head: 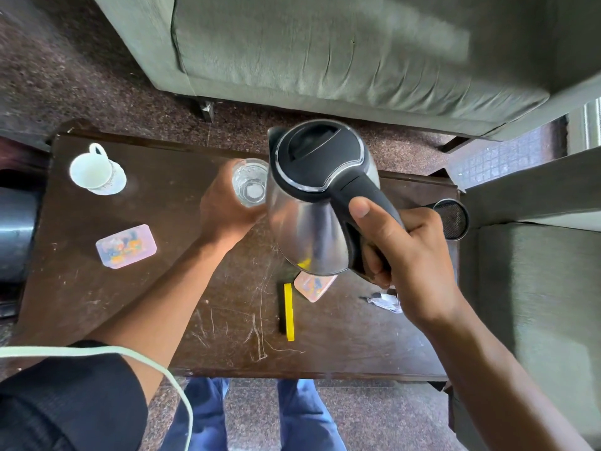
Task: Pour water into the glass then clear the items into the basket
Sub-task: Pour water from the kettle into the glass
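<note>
We hold the steel kettle [305, 219] in our right hand [413, 265], fingers curled round its black handle and the thumb laid along the top of the grip. The kettle is lifted above the dark wooden table [162, 288] and tilted to the left, its spout just beside the rim of the glass [249, 182]. Our left hand [224, 213] grips the glass from the near left side, fingers wrapped round its wall; whether the glass stands on the table or is raised off it, we cannot tell. The glass looks clear, with a pale patch at its bottom, and we cannot tell how much water is in it.

On the far left of the table a white cup [89, 169] sits on a saucer [113, 185]. Nearer, on the left, lies a pale coaster [126, 246] with a coloured print. A second coaster [313, 288] lies partly under the kettle, and just left of it is a yellow and black bar [288, 311]. A crumpled scrap of paper [385, 301] rests by our right wrist. At the right edge of the table is a dark mesh basket [452, 219], well apart from the glass. A grey-green sofa [325, 53] stands beyond the table.
</note>
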Demonstrator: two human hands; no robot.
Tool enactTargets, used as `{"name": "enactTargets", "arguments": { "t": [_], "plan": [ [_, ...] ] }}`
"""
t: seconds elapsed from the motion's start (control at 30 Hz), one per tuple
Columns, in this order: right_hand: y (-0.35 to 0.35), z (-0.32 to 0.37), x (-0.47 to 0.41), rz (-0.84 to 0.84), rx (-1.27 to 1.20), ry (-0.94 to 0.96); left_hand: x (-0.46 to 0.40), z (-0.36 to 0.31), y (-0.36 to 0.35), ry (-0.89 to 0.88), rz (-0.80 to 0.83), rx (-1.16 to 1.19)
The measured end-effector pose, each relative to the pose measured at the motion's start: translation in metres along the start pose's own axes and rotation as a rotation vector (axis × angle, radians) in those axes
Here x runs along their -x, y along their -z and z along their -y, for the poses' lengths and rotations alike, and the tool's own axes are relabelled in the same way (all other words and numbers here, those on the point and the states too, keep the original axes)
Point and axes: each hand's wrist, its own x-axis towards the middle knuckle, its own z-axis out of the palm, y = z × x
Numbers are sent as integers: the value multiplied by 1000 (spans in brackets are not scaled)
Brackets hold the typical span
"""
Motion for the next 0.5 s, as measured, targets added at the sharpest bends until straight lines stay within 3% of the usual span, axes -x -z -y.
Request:
{"name": "enactTargets", "arguments": {
  "t": [0.5],
  "plan": [
    [0,-5,-9,-129,-188,185,-11,31,-12,-165,-79,-22]
  ]
}}
